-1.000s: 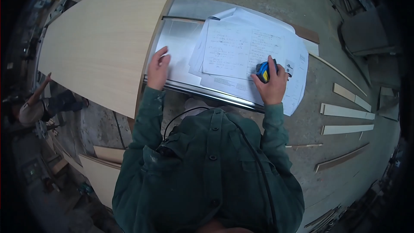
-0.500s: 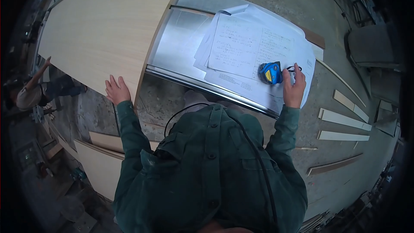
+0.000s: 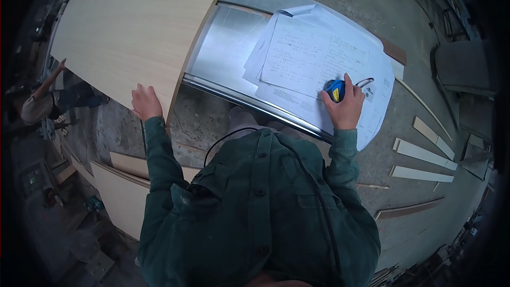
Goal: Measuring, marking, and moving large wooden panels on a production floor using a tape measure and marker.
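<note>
A blue and yellow tape measure (image 3: 335, 89) is gripped under the curled fingers of the right hand (image 3: 344, 107), resting on white paper sheets (image 3: 313, 58) spread over the metal table (image 3: 223, 53). Left of the table, the left hand (image 3: 145, 102) is laid flat, fingers together, on the edge of a pale wood panel (image 3: 133, 26). Pale wood strips (image 3: 422, 154) lie on the floor right of the table.

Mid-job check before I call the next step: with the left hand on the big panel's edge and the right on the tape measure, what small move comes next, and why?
Probably lift the tape measure off the paper sheets and carry it to the wooden panel. The left hand rests on the panel's near edge, while the right hand grips the tape on the papers.
</note>
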A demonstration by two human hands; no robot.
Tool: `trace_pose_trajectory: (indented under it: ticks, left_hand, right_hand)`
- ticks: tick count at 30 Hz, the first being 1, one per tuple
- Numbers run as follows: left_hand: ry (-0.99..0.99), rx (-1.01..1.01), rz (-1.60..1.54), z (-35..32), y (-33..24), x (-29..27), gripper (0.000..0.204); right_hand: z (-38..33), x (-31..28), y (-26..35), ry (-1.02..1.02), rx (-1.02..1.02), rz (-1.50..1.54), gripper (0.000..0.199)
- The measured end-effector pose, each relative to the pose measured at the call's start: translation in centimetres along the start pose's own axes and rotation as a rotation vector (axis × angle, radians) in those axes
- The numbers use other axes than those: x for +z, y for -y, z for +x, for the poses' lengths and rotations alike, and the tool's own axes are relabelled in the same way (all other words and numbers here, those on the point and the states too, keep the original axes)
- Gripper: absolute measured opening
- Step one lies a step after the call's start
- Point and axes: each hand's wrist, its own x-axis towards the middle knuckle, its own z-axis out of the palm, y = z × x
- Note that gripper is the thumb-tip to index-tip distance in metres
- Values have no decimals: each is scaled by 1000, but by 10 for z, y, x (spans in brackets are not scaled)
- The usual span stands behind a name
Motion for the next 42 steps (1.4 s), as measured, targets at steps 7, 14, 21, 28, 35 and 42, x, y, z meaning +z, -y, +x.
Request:
trace_pose_trajectory:
  ticks: [7,14,21,28,35,42]
  left_hand:
    - [10,-9,127,-3,-8,14,61]
    - [-27,-47,-22,-23,-3,-1,61]
    - [-14,-24,-63,-15,-10,1,62]
    - [0,316,-195,-39,11,-13,63]
    - [118,482,-516,-94,87,-52,58]
    - [660,166,-900,-156,211,17,60]
  right_hand:
    - [-20,4,-9,6,-10,7,86]
    - [1,0,22,-177,-139,65,69]
    - [15,37,142,-81,-504,235,66]
    - [-13,107,333,176,-923,364,67]
    - [-22,198,422,261,-922,208,65]
    - [-42,218,434,266,-861,-76,68]
